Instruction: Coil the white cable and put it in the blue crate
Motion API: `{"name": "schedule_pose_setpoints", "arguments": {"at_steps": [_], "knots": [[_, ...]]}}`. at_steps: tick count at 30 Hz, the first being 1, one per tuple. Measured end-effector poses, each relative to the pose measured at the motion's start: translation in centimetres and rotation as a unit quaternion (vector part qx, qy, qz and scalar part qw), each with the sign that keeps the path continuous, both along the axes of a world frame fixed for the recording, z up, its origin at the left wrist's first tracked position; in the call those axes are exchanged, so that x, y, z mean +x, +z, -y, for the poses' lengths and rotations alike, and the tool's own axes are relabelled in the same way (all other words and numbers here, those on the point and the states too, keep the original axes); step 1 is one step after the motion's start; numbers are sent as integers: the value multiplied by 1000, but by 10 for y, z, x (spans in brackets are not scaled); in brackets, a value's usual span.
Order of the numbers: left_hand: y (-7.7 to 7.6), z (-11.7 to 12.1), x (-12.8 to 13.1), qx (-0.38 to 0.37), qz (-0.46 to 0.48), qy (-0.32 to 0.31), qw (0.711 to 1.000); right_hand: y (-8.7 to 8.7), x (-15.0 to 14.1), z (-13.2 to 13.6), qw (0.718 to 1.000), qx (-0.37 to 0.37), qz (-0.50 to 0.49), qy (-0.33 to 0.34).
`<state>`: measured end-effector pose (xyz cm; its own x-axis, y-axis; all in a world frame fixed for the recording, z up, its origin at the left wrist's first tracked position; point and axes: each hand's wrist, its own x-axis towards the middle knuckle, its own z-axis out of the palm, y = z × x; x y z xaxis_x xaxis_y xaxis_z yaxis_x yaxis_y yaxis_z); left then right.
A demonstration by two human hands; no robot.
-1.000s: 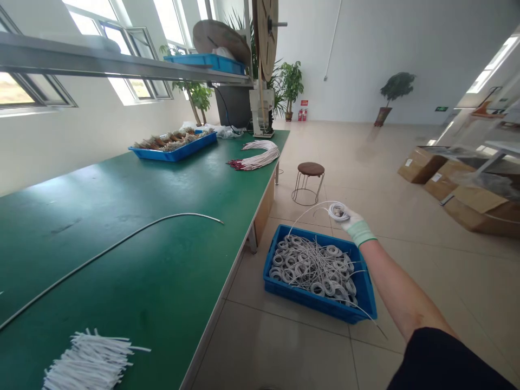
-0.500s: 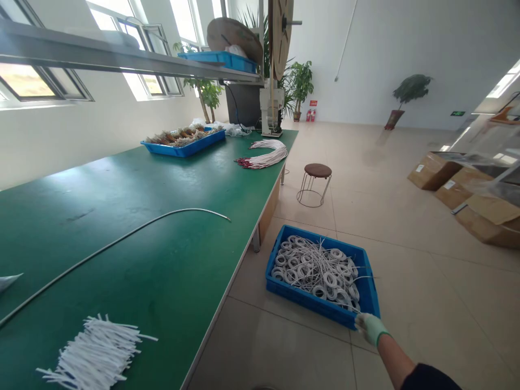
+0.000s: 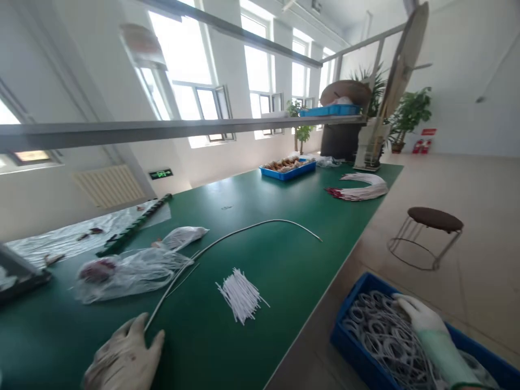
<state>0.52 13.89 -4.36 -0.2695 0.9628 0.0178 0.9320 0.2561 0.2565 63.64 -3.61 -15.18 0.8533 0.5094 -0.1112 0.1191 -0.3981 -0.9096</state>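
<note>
My left hand, in a dirty white glove, rests on the green table with its thumb spread from the fingers. A long pale cable runs up to the gap beside its thumb and curves away across the table. My right hand, in a white glove with a pale green cuff, reaches over the blue crate. Its fingers are stretched out above coiled grey-white cables; whether the fingertips touch them is unclear. Nothing shows in its grasp. A bundle of short white strips lies on the table between the hands.
Clear plastic bags and a green slotted rail lie on the left. Farther back are a blue tray and a bundle of white wires with red ends. A round stool stands beyond the crate. A shelf spans the table.
The view has swung left, bringing my left hand into sight. My right hand has moved from the crate's near corner to over the coiled cables. The crate appears closer.
</note>
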Motion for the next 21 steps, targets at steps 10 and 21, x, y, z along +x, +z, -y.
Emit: {"name": "schedule_pose_setpoints", "arguments": {"at_steps": [10, 21], "knots": [[32, -12, -19, -82, 123, 25, 989, 107, -261, -168, 891, 81, -114, 431], [52, 110, -19, -1, 383, -84, 920, 163, -395, -275, 798, 140, -303, 502]]}}
